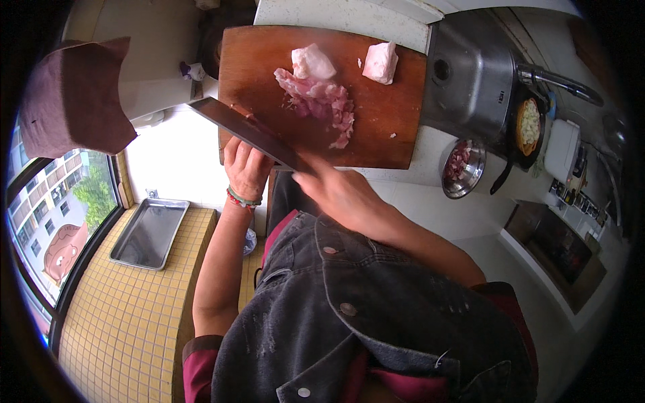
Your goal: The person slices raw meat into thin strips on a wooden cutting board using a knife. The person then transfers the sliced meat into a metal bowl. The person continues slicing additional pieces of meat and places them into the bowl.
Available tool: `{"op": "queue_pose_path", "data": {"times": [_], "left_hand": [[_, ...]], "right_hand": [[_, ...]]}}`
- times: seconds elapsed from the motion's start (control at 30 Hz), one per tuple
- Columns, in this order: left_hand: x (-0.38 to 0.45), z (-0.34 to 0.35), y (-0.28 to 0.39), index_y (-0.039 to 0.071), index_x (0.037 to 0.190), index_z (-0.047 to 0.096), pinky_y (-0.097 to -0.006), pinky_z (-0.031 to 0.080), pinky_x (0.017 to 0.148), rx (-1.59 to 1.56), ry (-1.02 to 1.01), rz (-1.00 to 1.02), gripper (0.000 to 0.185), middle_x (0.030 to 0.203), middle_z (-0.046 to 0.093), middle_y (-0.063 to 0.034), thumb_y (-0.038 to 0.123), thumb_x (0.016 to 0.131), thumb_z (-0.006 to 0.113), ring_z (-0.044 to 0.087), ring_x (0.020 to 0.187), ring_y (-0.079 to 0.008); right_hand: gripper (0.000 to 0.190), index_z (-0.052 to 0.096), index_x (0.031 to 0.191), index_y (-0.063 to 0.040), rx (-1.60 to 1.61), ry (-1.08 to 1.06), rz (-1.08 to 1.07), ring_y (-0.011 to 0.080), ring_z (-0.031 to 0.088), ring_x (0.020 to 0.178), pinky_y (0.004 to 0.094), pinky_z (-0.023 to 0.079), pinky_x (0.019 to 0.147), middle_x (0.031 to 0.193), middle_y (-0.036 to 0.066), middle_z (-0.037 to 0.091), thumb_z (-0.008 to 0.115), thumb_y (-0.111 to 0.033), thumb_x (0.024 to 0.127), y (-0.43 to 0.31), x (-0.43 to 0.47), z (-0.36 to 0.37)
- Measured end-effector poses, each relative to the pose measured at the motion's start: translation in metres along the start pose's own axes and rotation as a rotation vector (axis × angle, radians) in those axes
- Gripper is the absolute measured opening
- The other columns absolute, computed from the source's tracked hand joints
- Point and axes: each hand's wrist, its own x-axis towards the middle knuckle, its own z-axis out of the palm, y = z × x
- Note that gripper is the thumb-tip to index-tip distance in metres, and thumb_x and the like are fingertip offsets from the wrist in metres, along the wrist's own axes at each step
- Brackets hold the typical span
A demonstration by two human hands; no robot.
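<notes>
My right hand [340, 194] grips the handle end of a cleaver [242, 127], its dark blade slanting up and left across the near left corner of a wooden cutting board [388, 141]. Close against the blade's near side is my left hand [247, 174], a beaded bracelet at its wrist. The blade partly hides those fingers, so whether they hold anything is unclear. A thin strip of meat [247, 112] shows just beyond the blade. Chopped pink meat [322, 101] lies mid-board, touching a pale fatty chunk [312, 61]. Another pale block [381, 63] sits apart at the far right.
Right of the board is a steel sink [468, 65] with a faucet [559, 80]. A metal bowl [461, 189] holds meat pieces. Beyond it stands a dark pan [519, 156] with chopped pale food. At left, a metal tray [148, 234] rests on a yellow tiled ledge [131, 312].
</notes>
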Motion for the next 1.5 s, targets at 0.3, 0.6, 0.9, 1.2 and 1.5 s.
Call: {"op": "queue_pose_path", "data": {"times": [0.3,0.6,0.9,1.2,1.5], "left_hand": [[0.006,-0.001,0.007,0.01,0.099,0.064,-0.0396,0.045,0.09,0.023,0.023,-0.022,0.031,0.105,0.063,-0.0074,0.005,0.069,0.072,0.057,0.105,-0.0295],[0.01,-0.021,0.009,0.011,0.103,0.066,-0.0397,0.046,0.09,-0.097,-0.026,-0.055,0.036,0.11,0.06,-0.0104,-0.003,0.07,0.07,0.057,0.103,-0.0307],[-0.006,-0.01,-0.015,0.009,0.103,0.066,-0.046,0.044,0.096,-0.061,-0.113,0.047,0.035,0.115,0.062,-0.0139,0.005,0.07,0.073,0.056,0.112,-0.0359],[0.003,-0.013,-0.01,0.009,0.103,0.063,-0.0403,0.048,0.088,-0.075,-0.083,0.052,0.04,0.109,0.061,-0.0093,0.008,0.065,0.075,0.056,0.102,-0.031],[0.004,-0.015,-0.006,0.007,0.096,0.066,-0.042,0.046,0.092,-0.119,-0.083,-0.001,0.032,0.109,0.062,-0.0111,-0.001,0.066,0.072,0.056,0.106,-0.0326]], "right_hand": [[0.037,0.056,0.123,-0.005,-0.015,-0.007,0.128,0.0408,0.064,0.088,0.0441,0.051,0.076,0.096,0.023,0.066,0.049,-0.031,0.098,0.012,-0.024,-0.01],[0.042,0.053,0.124,-0.007,0.031,0.158,-0.001,0.0397,0.066,0.081,0.0439,0.051,0.069,0.085,0.022,0.066,0.043,-0.039,0.099,0.028,-0.047,-0.024],[0.051,0.04,0.138,-0.008,-0.029,-0.113,0.123,0.0425,0.066,0.079,0.048,0.052,0.073,0.089,0.024,0.067,0.041,-0.041,0.099,0.008,-0.063,-0.023],[0.046,0.045,0.137,-0.01,0.088,-0.164,0.299,0.0436,0.063,0.094,0.0457,0.05,0.083,0.1,0.025,0.065,0.045,-0.034,0.098,-0.008,-0.053,-0.021],[0.035,0.054,0.122,-0.004,0.1,0.073,-0.105,0.0445,0.061,0.089,0.0465,0.05,0.075,0.093,0.026,0.064,0.048,-0.029,0.098,-0.009,0.031,0.018]]}}
